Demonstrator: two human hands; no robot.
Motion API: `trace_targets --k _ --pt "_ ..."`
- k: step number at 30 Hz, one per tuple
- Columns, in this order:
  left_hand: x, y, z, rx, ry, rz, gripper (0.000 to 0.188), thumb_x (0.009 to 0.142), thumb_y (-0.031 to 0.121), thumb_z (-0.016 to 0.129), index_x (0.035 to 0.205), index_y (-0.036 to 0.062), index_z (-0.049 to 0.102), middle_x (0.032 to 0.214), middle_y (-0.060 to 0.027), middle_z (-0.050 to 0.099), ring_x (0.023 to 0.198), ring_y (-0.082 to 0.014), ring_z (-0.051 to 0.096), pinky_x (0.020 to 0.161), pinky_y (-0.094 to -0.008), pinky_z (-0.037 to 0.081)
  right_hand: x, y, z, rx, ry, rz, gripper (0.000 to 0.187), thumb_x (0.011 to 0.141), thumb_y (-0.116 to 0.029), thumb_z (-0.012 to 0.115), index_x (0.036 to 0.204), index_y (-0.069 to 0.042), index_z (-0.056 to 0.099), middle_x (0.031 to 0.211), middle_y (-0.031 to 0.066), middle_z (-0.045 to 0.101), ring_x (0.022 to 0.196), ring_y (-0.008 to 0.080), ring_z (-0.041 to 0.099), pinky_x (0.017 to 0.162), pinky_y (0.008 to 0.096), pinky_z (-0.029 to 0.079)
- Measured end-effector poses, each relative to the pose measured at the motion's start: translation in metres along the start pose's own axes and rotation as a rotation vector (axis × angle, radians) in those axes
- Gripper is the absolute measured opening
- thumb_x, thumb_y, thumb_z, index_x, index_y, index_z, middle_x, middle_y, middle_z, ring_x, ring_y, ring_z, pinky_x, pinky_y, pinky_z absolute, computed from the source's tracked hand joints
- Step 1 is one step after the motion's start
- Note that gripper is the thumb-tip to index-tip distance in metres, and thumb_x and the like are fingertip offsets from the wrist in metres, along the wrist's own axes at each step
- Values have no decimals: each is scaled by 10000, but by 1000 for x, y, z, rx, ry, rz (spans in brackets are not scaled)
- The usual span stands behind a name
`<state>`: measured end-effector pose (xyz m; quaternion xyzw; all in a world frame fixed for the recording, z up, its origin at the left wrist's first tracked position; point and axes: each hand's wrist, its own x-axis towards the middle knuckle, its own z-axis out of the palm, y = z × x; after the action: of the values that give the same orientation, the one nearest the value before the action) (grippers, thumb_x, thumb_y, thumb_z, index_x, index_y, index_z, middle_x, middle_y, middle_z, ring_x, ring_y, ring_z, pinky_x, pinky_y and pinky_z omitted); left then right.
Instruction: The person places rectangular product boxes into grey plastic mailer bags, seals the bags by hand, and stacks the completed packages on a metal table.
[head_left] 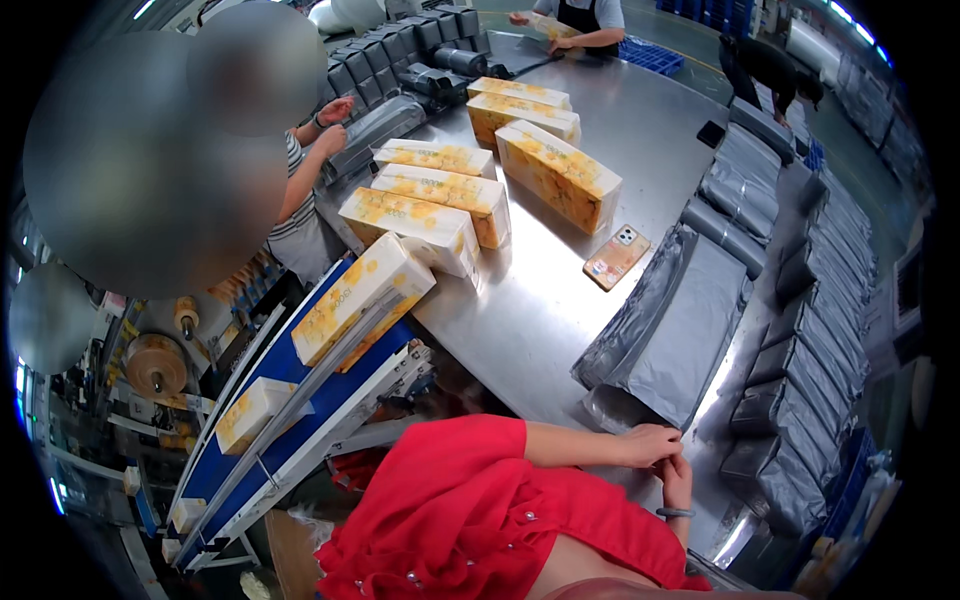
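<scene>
A filled grey plastic mailing bag [685,330] lies lengthwise on the metal table in front of me, its loose mouth [615,405] towards me. My left hand [648,445] is closed at the near corner of this bag, its fingers bent over the edge. Just beside it, my right hand [676,474], with a grey band at the wrist, is closed too. The fingertips of both hands meet there, and what lies between the right fingers is hidden. Another dark grey bag [632,310] lies flat along the left side of the filled one.
Yellow-and-white tissue packs [410,225] stand on the metal table [520,330] beside a phone [617,257]. A blue conveyor [375,345] brings more packs from the lower left. Grey parcels [800,400] line the right side. Other people work at the left and far sides.
</scene>
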<state>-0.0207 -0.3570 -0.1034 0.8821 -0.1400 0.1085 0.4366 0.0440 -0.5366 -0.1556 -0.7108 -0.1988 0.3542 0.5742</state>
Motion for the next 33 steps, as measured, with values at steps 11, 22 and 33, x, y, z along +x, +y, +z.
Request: trace_targets --k 11,22,33 --pt "-287 1 -120 597 -500 -564 324 770 91 551 1094 66 561 1043 -153 593 911 -335 603 761 -409 501 -13 -98 -26 -885 -1 -505 434 809 -41 541 1241 -43 503 1189 120 584 1058 267 582 895 384 452" --pt "-38 -82 -158 600 -158 343 83 765 119 594 775 96 515 912 -48 562 770 -223 558 691 -345 451 60 -90 -28 -913 52 -953 164 706 -67 656 855 -51 589 920 55 592 744 219 578 676 317 459" --pt "15 -123 -97 267 452 -419 109 880 37 483 970 -24 486 851 -183 494 792 -339 509 703 -404 421 144 -73 0 -453 490 -118 365 912 -304 545 774 34 566 741 56 601 701 149 557 638 352 439"
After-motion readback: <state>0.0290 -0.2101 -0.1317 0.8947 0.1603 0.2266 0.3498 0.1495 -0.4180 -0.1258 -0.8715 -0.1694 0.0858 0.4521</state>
